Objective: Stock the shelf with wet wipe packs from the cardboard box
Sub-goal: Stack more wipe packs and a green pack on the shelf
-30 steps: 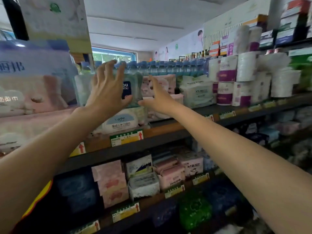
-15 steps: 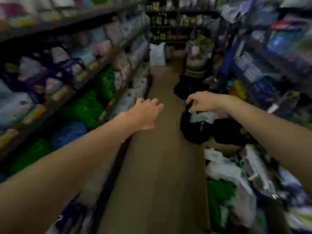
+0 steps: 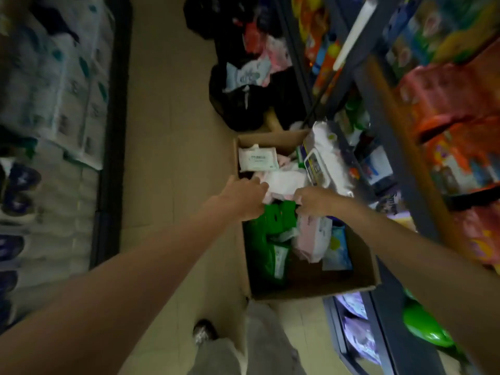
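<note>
An open cardboard box (image 3: 311,290) stands on the aisle floor below me, holding several wet wipe packs. A white pack (image 3: 258,158) lies at its far end, green packs (image 3: 270,239) sit on the left, and a pink pack (image 3: 311,236) and a blue one (image 3: 336,247) on the right. In the middle lies a pale pink-white pack (image 3: 282,182). My left hand (image 3: 243,197) curls its fingers on that pack's left edge. My right hand (image 3: 316,201) curls on its right lower edge. A large white pack (image 3: 324,158) leans on the box's right side.
Shelving with white tissue bundles (image 3: 54,90) lines the left of the narrow aisle. A dark metal shelf (image 3: 405,147) with colourful goods stands close on the right. Black bags (image 3: 243,104) of stock block the floor beyond the box. My grey trouser leg (image 3: 257,342) stands near it.
Both hands left the upper shelf. My view swung round down the aisle to the box on the floor, and both hands reached into it onto the pale pack.
</note>
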